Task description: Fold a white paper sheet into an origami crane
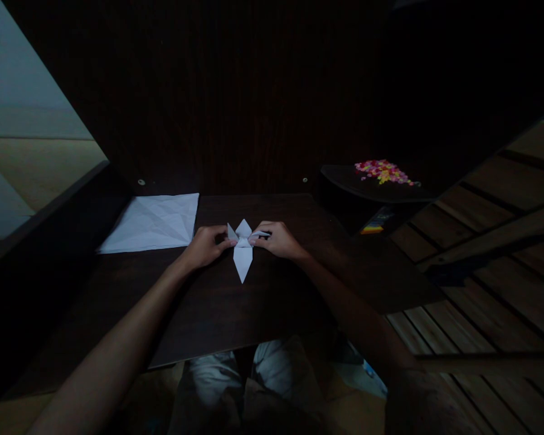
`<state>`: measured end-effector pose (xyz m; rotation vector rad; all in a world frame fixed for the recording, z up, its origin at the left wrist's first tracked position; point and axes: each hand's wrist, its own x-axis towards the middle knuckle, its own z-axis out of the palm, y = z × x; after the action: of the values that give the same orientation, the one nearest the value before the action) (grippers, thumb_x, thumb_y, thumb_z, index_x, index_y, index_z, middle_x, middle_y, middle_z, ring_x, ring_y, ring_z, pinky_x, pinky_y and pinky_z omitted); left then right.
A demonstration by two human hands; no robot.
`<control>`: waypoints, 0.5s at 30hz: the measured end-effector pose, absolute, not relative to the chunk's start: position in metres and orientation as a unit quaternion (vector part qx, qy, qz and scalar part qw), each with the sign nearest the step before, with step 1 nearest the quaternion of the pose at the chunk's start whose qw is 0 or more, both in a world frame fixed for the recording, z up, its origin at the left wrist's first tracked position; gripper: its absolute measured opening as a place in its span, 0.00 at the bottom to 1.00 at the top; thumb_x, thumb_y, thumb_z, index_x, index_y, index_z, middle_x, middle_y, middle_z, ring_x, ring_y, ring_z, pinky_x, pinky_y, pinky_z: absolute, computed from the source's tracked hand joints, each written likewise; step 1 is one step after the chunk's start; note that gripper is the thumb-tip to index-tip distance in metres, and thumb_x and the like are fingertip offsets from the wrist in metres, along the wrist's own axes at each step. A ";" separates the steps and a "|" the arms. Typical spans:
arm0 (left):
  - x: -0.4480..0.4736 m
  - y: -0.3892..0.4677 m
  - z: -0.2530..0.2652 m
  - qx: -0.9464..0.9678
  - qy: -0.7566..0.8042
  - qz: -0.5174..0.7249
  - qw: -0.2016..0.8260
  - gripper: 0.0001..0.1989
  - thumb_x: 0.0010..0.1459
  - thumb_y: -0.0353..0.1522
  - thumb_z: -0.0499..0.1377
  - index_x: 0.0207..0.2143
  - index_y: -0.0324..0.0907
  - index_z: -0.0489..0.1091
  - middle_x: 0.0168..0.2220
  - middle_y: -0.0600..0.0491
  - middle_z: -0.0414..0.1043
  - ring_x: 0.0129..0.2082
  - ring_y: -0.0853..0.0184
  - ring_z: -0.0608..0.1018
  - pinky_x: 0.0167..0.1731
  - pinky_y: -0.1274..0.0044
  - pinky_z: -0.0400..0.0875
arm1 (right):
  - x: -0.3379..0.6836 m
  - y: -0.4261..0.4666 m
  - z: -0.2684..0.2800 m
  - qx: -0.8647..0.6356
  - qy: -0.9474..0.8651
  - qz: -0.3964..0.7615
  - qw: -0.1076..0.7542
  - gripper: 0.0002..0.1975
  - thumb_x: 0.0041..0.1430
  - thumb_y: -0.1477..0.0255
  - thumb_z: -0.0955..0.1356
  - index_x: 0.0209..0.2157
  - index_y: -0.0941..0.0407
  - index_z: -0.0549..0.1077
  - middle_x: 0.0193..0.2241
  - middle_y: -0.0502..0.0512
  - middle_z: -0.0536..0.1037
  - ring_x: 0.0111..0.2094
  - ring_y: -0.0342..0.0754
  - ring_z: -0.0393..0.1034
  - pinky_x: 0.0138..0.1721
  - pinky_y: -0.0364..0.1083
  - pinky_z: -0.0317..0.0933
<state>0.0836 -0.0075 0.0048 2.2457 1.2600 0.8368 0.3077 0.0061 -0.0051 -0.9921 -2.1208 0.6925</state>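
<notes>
A white folded-paper figure [243,261] with pointed flaps is between my two hands, over the dark tabletop. One long point aims toward me, a shorter one aims away, and a flap stands out at each side. My left hand [207,244] pinches the figure's left side between thumb and fingers. On the opposite side, my right hand [277,239] grips the right flap the same way. Whether the figure rests on the table or is held just above it, I cannot tell.
Creased white paper sheets [156,222] lie at the left of the dark table [217,320]. To the right, a low curved shelf [344,175] carries a heap of small pink, red and yellow pieces [385,171]. A tall dark panel [236,103] closes off the back.
</notes>
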 end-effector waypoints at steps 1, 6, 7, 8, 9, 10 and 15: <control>0.083 -0.008 0.005 0.811 0.454 0.301 0.214 0.12 0.53 0.39 0.60 0.23 0.40 0.70 0.24 0.53 0.72 0.27 0.65 0.73 0.27 0.76 0.63 | 0.308 0.006 -0.005 -0.383 -0.819 0.259 0.340 0.06 0.52 0.70 0.70 0.29 0.59 0.77 0.29 0.53 0.74 0.30 0.44 0.68 0.31 0.42 0.58; 0.083 -0.008 0.007 0.806 0.456 0.298 0.231 0.11 0.52 0.38 0.60 0.25 0.40 0.73 0.25 0.52 0.73 0.25 0.64 0.72 0.27 0.75 0.63 | 0.310 0.005 -0.002 -0.387 -0.828 0.238 0.327 0.06 0.52 0.70 0.70 0.29 0.59 0.77 0.28 0.53 0.74 0.29 0.44 0.67 0.31 0.43 0.57; 0.083 -0.008 0.007 0.803 0.458 0.301 0.234 0.10 0.52 0.38 0.60 0.26 0.40 0.74 0.25 0.52 0.74 0.25 0.64 0.72 0.27 0.75 0.63 | 0.310 0.006 -0.002 -0.386 -0.829 0.237 0.327 0.06 0.53 0.70 0.70 0.29 0.58 0.77 0.28 0.53 0.75 0.29 0.44 0.67 0.31 0.43 0.57; 0.082 -0.008 0.006 0.801 0.459 0.304 0.235 0.10 0.51 0.38 0.60 0.26 0.40 0.74 0.26 0.51 0.74 0.25 0.64 0.73 0.27 0.75 0.64 | 0.311 0.006 -0.003 -0.384 -0.830 0.236 0.328 0.06 0.53 0.70 0.70 0.29 0.58 0.77 0.28 0.53 0.75 0.29 0.44 0.68 0.32 0.43 0.57; 0.082 -0.007 0.005 0.800 0.460 0.307 0.235 0.10 0.51 0.38 0.61 0.26 0.40 0.74 0.26 0.51 0.74 0.26 0.64 0.73 0.27 0.75 0.64 | 0.311 0.006 -0.003 -0.382 -0.830 0.236 0.330 0.06 0.53 0.70 0.70 0.29 0.58 0.77 0.28 0.53 0.75 0.30 0.44 0.68 0.32 0.43 0.58; 0.081 -0.007 0.004 0.800 0.459 0.308 0.233 0.09 0.51 0.38 0.60 0.27 0.41 0.74 0.26 0.51 0.74 0.26 0.64 0.73 0.27 0.75 0.64 | 0.311 0.007 -0.004 -0.381 -0.830 0.235 0.333 0.06 0.53 0.69 0.70 0.29 0.58 0.77 0.28 0.53 0.75 0.30 0.44 0.68 0.32 0.43 0.58; 0.080 -0.006 0.003 0.812 0.449 0.299 0.221 0.09 0.53 0.37 0.59 0.28 0.40 0.73 0.27 0.52 0.74 0.27 0.64 0.73 0.28 0.75 0.65 | 0.312 0.007 -0.005 -0.384 -0.831 0.229 0.331 0.08 0.53 0.69 0.70 0.27 0.59 0.76 0.27 0.52 0.74 0.28 0.43 0.67 0.30 0.42 0.56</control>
<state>0.0804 -0.0058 0.0025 2.2460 1.2414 0.8270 0.3117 0.0074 -0.0050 -1.0043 -2.1730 0.5980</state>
